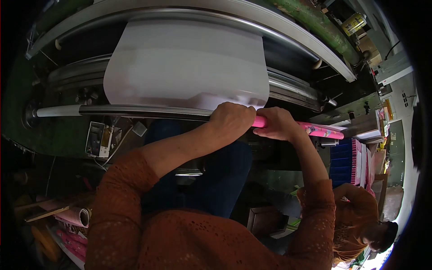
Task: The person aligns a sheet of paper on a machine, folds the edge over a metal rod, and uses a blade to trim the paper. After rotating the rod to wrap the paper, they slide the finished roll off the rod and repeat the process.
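Note:
A long metal shaft runs across the machine in front of me. My left hand is wrapped round its right part, beside the near end of a pink patterned roll. The fingers of my right hand are curled round the pink roll, just right of my left hand. The roll lies in line with the shaft and sticks out to the right. Behind the shaft, a wide white sheet hangs over the rollers, its lower edge close to my left hand.
A metal roller bar spans the machine above the sheet. Below the shaft's left part sits a small box of tools. A co-worker in orange is at the lower right, near blue crates. A yellow can stands at the upper right.

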